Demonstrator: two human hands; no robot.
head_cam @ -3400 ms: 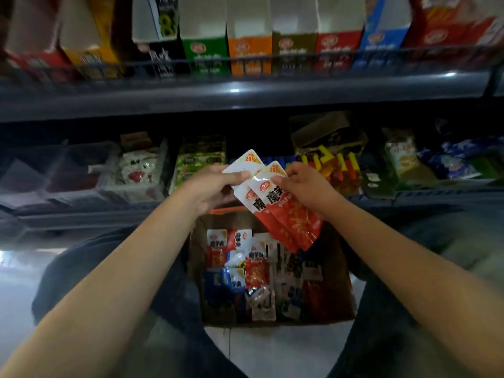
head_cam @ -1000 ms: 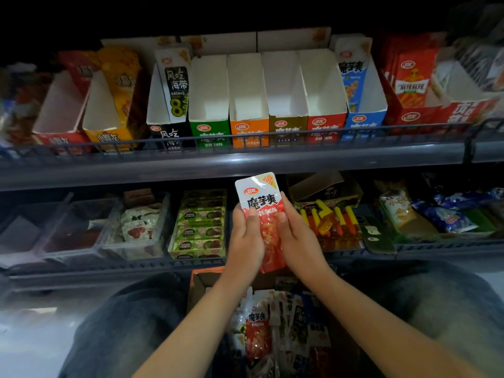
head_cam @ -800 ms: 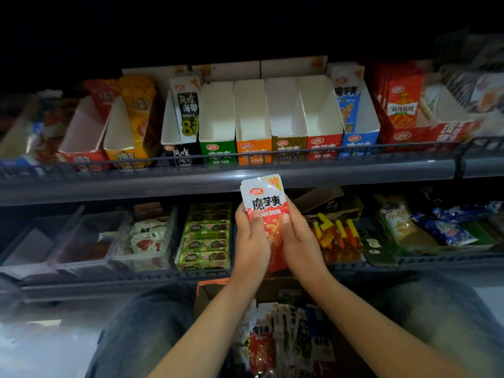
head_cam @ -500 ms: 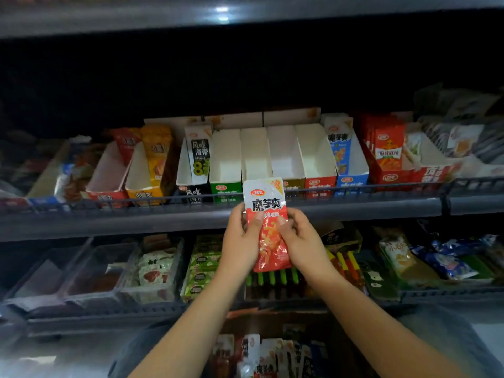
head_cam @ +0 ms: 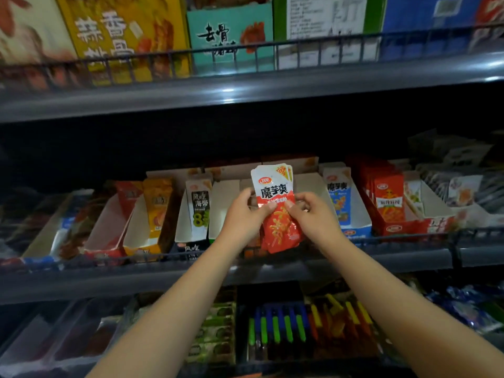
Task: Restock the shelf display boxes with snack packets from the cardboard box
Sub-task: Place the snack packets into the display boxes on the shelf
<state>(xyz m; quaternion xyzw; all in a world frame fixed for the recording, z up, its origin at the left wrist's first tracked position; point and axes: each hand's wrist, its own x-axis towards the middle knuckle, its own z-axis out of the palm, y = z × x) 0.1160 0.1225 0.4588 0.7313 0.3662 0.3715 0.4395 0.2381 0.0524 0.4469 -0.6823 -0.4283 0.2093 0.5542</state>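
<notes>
Holding red snack packets (head_cam: 278, 211) upright before the empty display boxes (head_cam: 226, 205).
Your left hand (head_cam: 241, 218) and right hand (head_cam: 311, 216) pinch their edges; they look light, soft, slippery, so grip mid-sides.

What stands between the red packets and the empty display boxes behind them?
Nothing visible. Both hands, left hand and right hand, hold the red packets upright above the wire rail, directly before the empty boxes.

Dim and shadowy, glare on the shelf edge (head_cam: 226, 91), blurred corners.
</notes>
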